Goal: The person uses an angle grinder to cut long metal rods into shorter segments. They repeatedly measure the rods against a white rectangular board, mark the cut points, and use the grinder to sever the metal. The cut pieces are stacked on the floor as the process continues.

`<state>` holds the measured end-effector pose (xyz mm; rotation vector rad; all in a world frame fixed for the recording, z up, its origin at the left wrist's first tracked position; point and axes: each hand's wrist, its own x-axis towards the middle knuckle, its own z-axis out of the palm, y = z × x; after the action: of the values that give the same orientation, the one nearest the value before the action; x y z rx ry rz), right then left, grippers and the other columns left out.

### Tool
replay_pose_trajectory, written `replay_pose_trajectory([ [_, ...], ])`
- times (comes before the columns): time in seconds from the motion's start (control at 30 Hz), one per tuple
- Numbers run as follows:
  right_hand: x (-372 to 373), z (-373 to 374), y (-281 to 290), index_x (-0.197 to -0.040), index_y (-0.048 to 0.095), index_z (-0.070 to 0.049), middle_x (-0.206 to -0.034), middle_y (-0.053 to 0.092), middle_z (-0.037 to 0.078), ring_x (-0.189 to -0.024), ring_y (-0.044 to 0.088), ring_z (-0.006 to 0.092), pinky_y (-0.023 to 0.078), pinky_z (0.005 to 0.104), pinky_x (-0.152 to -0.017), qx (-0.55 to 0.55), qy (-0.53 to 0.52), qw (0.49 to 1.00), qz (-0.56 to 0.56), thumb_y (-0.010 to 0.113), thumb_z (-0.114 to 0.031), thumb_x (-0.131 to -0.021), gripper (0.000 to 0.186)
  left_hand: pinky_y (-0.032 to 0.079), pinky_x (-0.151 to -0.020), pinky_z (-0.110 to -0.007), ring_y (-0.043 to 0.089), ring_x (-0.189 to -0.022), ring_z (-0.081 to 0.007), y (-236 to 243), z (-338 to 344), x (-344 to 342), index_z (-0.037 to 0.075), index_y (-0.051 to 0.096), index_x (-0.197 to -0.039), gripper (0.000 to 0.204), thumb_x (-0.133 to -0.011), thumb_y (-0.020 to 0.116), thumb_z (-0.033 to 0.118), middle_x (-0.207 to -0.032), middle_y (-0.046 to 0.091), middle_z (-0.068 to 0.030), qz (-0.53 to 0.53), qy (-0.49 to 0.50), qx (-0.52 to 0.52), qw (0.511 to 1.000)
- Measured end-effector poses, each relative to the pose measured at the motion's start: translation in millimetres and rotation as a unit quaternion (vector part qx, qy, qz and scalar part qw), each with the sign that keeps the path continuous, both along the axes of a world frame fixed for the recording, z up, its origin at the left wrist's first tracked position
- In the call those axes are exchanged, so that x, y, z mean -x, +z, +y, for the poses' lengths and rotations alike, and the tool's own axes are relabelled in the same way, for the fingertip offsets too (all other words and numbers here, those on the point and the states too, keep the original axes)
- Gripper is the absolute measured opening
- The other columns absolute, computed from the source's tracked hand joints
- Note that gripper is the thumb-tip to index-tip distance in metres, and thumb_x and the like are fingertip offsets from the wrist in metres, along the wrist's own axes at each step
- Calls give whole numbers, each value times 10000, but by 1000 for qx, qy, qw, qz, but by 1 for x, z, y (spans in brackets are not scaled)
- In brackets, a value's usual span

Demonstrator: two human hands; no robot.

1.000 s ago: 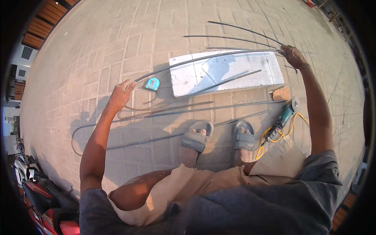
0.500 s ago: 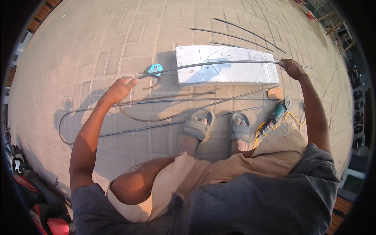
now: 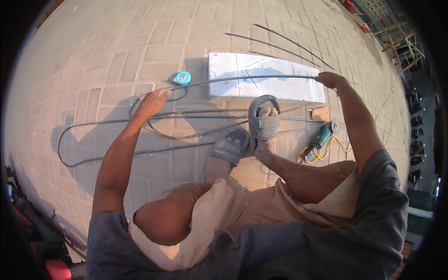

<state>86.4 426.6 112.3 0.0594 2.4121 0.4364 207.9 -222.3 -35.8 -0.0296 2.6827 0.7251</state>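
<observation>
A long thin steel rod (image 3: pixel 261 77) runs across the top of a white block (image 3: pixel 291 92) that has dark lines drawn on it. My left hand (image 3: pixel 153 102) is closed round the rod to the left of the block. At the block's right end, my right hand (image 3: pixel 329 80) grips the same rod. From my left hand, the rod seems to curve back in a loop on the paving. My right sandalled foot (image 3: pixel 266 122) is raised against the near side of the block; whether it touches cannot be told. A turquoise tape measure (image 3: pixel 182 78) lies just beyond the rod, near my left hand.
Bent rods (image 3: pixel 93 122) lie in long loops over the paving (image 3: pixel 135 42) around my left foot (image 3: pixel 228 147). An angle grinder (image 3: pixel 322 137) with a yellow cord rests at right, near a brown piece (image 3: pixel 320 114). Several straight rods (image 3: pixel 294 45) lie beyond the block.
My right foot has lifted and swung left, up to the block's near side. Both hands keep hold of the rod, which stays stretched across the block.
</observation>
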Motion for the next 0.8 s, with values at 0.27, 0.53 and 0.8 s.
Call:
replay_pose_trajectory([
  [0.27,22,-8,-25,-1324,586,-109,-1407,577,125,-1306,534,327,410,497,-1092,-16,49,999,14,352,-540,-1048,563,454,-1036,-486,576,-1228,-427,5,-1,-8,-33,581,-1333,662,-1031,425,535,-1268,632,-277,72,-22,27,997],
  [0.53,-19,26,-18,-1036,677,-58,-1039,708,193,-1019,661,370,492,520,-899,44,126,985,112,435,-536,-1026,536,476,-987,-500,609,-1146,-456,35,20,-34,-37,615,-1278,601,-1044,424,483,-1153,658,-317,11,11,97,995],
  [0.8,-149,-61,78,-802,686,-16,-688,654,204,-676,661,382,496,499,-649,93,37,958,269,667,-401,-931,407,475,-972,-524,627,-1091,-467,51,29,-34,-19,654,-1234,583,-1039,431,483,-1089,677,-311,26,7,129,991],
])
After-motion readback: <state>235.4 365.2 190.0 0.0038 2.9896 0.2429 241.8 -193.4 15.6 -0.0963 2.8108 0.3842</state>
